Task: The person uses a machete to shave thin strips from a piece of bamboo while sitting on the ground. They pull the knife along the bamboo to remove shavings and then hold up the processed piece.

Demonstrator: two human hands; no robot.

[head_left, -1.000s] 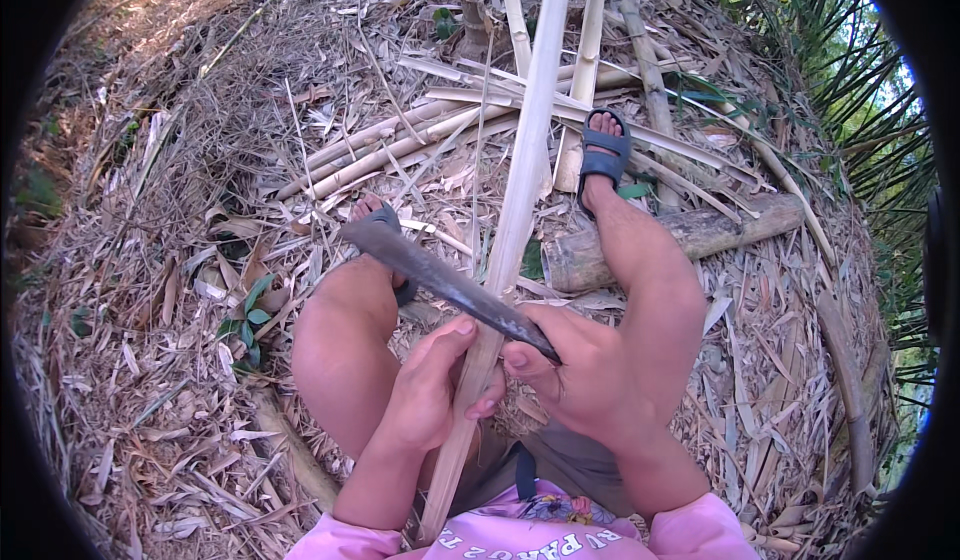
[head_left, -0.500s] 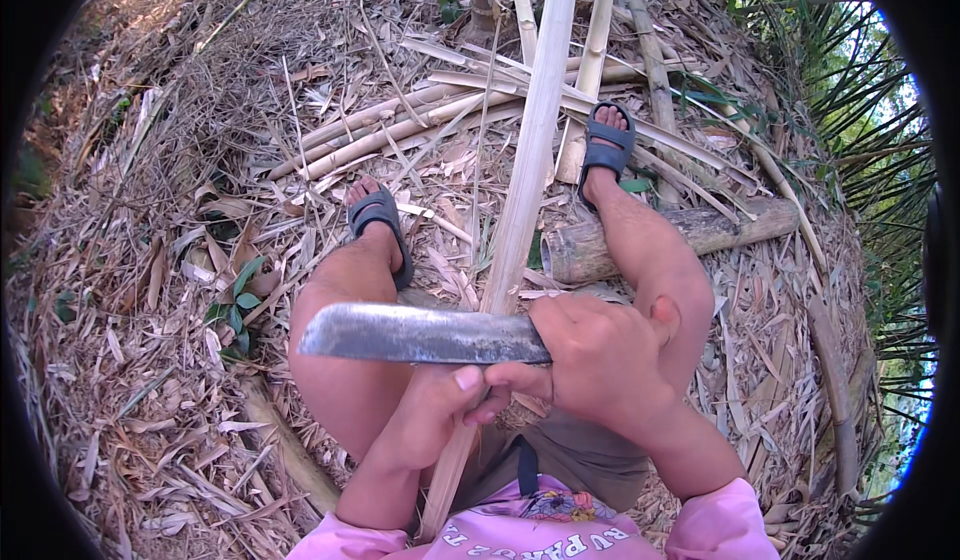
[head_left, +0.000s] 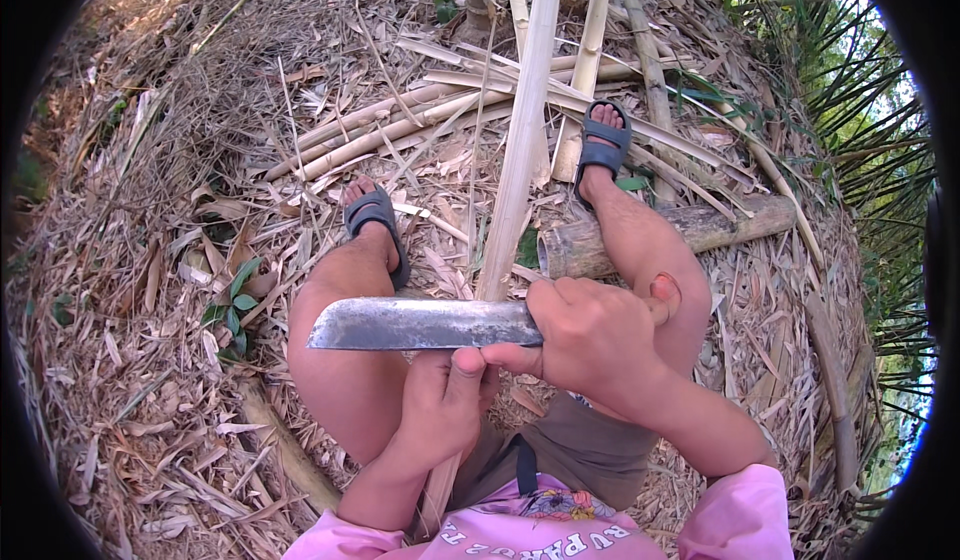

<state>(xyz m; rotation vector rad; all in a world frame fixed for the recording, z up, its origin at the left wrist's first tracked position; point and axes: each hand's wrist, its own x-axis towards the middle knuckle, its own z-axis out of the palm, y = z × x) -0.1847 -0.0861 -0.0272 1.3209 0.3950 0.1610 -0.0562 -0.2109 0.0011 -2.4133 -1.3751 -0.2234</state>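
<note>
I log: broad knife [head_left: 425, 325], fingers of right hand [head_left: 595, 332] clamped on it; bamboo strip [head_left: 522, 150] (knife crossing above), fingers of left hand [head_left: 440, 412] wrapped round it.

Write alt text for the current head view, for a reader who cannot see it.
A person's right hand holds a broad grey metal knife crosswise over a long pale bamboo strip, gripped by the left hand. The person's dark grey strapped sandals stand apart on dry brown leaf litter, near a thick round bamboo log.
</note>
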